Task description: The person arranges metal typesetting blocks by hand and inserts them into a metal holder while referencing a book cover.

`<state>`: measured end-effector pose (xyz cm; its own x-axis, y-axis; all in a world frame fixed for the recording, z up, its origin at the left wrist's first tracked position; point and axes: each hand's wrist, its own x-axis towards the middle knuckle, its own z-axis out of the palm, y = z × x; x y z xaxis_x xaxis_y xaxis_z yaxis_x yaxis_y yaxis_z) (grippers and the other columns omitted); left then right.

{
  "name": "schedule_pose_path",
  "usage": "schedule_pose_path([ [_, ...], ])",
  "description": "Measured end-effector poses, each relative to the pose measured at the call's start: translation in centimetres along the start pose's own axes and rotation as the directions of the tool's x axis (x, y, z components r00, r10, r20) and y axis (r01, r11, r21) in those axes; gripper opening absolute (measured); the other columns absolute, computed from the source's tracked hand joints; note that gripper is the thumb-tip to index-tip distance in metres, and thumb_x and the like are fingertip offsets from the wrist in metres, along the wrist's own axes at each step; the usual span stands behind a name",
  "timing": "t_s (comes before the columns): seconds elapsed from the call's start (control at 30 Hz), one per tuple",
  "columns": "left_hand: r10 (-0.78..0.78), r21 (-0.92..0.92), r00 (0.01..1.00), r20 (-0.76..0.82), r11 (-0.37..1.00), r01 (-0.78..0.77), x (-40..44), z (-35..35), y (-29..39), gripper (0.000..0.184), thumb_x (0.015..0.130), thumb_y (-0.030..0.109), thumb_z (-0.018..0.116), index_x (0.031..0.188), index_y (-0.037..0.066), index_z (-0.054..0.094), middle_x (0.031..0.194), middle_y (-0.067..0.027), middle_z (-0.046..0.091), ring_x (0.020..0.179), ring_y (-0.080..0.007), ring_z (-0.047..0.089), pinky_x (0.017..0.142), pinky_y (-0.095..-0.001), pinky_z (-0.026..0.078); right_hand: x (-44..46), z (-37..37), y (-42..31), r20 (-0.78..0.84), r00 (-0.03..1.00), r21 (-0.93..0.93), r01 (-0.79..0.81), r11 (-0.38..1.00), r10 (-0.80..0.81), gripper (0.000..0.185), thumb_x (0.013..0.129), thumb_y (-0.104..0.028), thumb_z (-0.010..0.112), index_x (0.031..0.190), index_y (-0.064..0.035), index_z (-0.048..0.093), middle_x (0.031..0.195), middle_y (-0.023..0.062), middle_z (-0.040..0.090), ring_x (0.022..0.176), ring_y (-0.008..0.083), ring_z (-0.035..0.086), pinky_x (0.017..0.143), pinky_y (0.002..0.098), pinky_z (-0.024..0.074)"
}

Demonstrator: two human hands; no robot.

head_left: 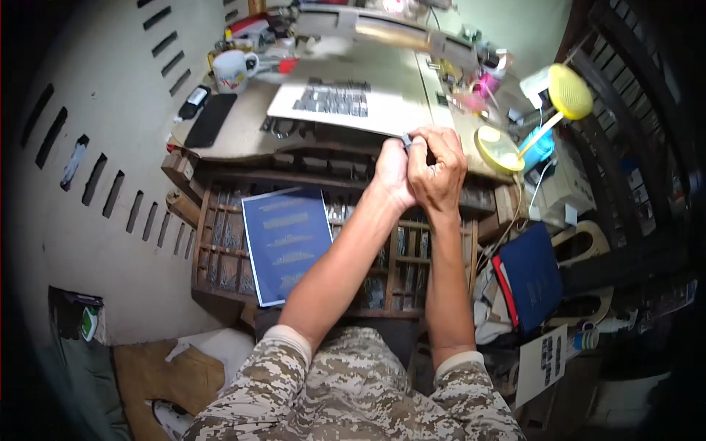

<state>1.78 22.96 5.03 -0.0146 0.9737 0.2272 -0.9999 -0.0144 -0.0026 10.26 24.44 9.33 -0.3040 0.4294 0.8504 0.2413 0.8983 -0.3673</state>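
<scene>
My left hand [392,170] and my right hand [437,165] meet at the front edge of the desk, over the drawer. The right hand is closed, its thumb and fingers pinched near a small grey piece [407,140] that shows between the two hands; its kind is unclear. The left hand is curled against the right, its fingers mostly hidden. Just beyond them, a white board [397,117] carries rows of dark metal type [332,98]. Below lies an open wooden drawer [397,264] with compartments of small metal pieces. A blue printed sheet [285,239] rests on its left part.
At the left are a white mug [232,72], a black phone [211,120] and a dark key-like object [194,101]. A yellow fly swatter [570,92] and a yellow round lid [499,147] are on the right. A blue folder [531,275] lies lower right, beside a chair.
</scene>
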Motion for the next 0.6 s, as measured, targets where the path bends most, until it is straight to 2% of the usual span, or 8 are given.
schedule_pose_path([
  [0.03, -0.011, -0.020, 0.999, -0.038, 1.000, 0.011, -1.0, -0.8, -1.0, 0.027, 0.104, 0.012, 0.041, 0.105, 0.003, 0.067, 0.104, -0.0118, 0.071, 0.090, -0.0179, 0.068, 0.090, -0.0267, 0.055, -0.7, -0.2, -0.8, 0.019, 0.999, -0.009, -0.039, 0.999, 0.039, 0.018, 0.089, -0.004, 0.062, 0.095, 0.0019, 0.077, 0.095, 0.0127, 0.073, 0.085, 0.0268, 0.065, 0.082, 0.0332, 0.0531],
  [0.1, 0.057, 0.104, 0.979, -0.197, 0.994, -0.037, -4.4, -2.9, -3.8, 0.027, 0.105, 0.012, 0.042, 0.106, 0.003, 0.067, 0.105, -0.0109, 0.070, 0.092, -0.0174, 0.068, 0.091, -0.0265, 0.055, -2.6, -0.4, -1.8, 0.014, 0.995, 0.178, -0.098, 0.979, 0.098, 0.019, 0.089, -0.004, 0.061, 0.098, 0.0012, 0.077, 0.101, 0.0124, 0.073, 0.091, 0.0251, 0.065, 0.086, 0.0334, 0.0525],
  [0.2, 0.179, 0.334, 0.908, -0.378, 0.941, -0.046, -8.6, -4.3, -6.3, 0.027, 0.107, 0.011, 0.042, 0.108, 0.003, 0.067, 0.106, -0.0097, 0.069, 0.096, -0.0168, 0.066, 0.092, -0.0262, 0.054, -8.2, 0.1, -1.7, -0.009, 0.974, 0.227, -0.219, 0.949, 0.227, 0.021, 0.091, -0.005, 0.060, 0.102, 0.0005, 0.076, 0.107, 0.0128, 0.072, 0.097, 0.0248, 0.065, 0.090, 0.0340, 0.0519],
  [0.27, 0.282, 0.508, 0.864, -0.416, 0.861, -0.036, -9.3, -4.1, -6.3, 0.027, 0.108, 0.011, 0.042, 0.109, 0.003, 0.068, 0.107, -0.0088, 0.068, 0.098, -0.0164, 0.065, 0.092, -0.0260, 0.053, -10.3, 1.0, -1.1, -0.085, 0.960, 0.297, -0.232, 0.926, 0.267, 0.023, 0.092, -0.005, 0.059, 0.107, -0.0002, 0.076, 0.113, 0.0132, 0.071, 0.102, 0.0246, 0.064, 0.093, 0.0347, 0.0513],
  [0.37, 0.398, 0.669, 0.816, -0.419, 0.743, -0.019, -10.6, -4.7, -6.5, 0.027, 0.109, 0.011, 0.042, 0.109, 0.003, 0.068, 0.107, -0.0080, 0.067, 0.101, -0.0159, 0.064, 0.093, -0.0258, 0.052, -17.0, 0.9, -1.4, 0.061, 0.886, 0.407, -0.443, 0.799, 0.460, 0.026, 0.098, -0.010, 0.052, 0.109, 0.0001, 0.073, 0.120, 0.0129, 0.069, 0.110, 0.0256, 0.062, 0.100, 0.0354, 0.0498],
  [0.43, 0.461, 0.784, 0.704, -0.540, 0.579, 0.222, -14.4, -6.8, -8.7, 0.032, 0.109, 0.014, 0.038, 0.120, 0.002, 0.065, 0.114, -0.0125, 0.065, 0.096, -0.0176, 0.061, 0.086, -0.0298, 0.052, -22.7, 0.7, -1.5, 0.188, 0.771, 0.456, -0.617, 0.642, 0.608, 0.030, 0.103, -0.013, 0.048, 0.112, 0.0011, 0.073, 0.121, 0.0135, 0.069, 0.111, 0.0261, 0.063, 0.100, 0.0350, 0.0487],
  [0.5, 0.400, 0.731, 0.644, -0.652, 0.558, 0.393, -17.7, -10.9, -9.7, 0.034, 0.110, 0.019, 0.038, 0.121, 0.001, 0.064, 0.117, -0.0126, 0.065, 0.104, -0.0204, 0.061, 0.093, -0.0318, 0.051, -26.2, 0.5, -1.9, 0.223, 0.714, 0.448, -0.680, 0.580, 0.664, 0.030, 0.104, -0.015, 0.048, 0.113, 0.0014, 0.072, 0.121, 0.0134, 0.069, 0.110, 0.0259, 0.063, 0.100, 0.0350, 0.0486],
  [0.6, 0.440, 0.730, 0.584, -0.682, 0.459, 0.506, -18.7, -8.8, -10.9, 0.038, 0.111, 0.024, 0.039, 0.130, -0.001, 0.062, 0.128, -0.0141, 0.064, 0.112, -0.0220, 0.060, 0.102, -0.0333, 0.047, -29.6, -0.3, -2.3, 0.296, 0.527, 0.410, -0.823, 0.392, 0.797, 0.033, 0.107, -0.019, 0.048, 0.116, 0.0021, 0.072, 0.120, 0.0131, 0.069, 0.109, 0.0256, 0.063, 0.100, 0.0350, 0.0481],
])
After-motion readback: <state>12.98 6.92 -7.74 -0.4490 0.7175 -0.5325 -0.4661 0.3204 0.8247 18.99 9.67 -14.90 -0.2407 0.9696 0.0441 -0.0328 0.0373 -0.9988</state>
